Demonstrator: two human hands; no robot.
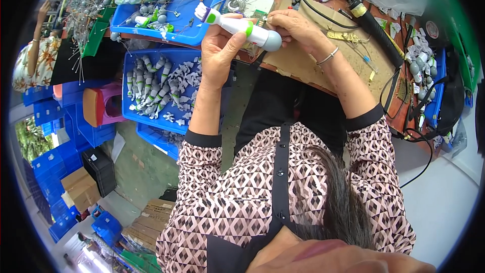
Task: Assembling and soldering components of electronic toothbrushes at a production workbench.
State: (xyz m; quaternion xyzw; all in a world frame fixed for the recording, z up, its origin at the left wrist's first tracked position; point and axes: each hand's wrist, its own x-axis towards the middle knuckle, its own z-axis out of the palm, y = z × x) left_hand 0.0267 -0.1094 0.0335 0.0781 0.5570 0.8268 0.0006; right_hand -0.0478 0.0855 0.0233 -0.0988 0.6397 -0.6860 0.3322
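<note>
A white and green toy wand (232, 24) with a figure-shaped end at upper left and a grey ball at lower right is gripped in my left hand (217, 58). My left thumb presses on its middle. Beside the grey ball, my right hand (298, 29) has its fingers pinched together; whatever they hold is too small to make out. Just behind the wand lies a small green circuit board (260, 16), close to my right fingertips. Near it sits a coil of thin wire (236, 4).
A blue tray (184, 34) with grey balls and wired parts lies left of my hands. Below it, a blue crate (129, 108) holds several similar wands. A black-handled tool (376, 33) with a cable rests at right. Another person (36, 63) is at far left.
</note>
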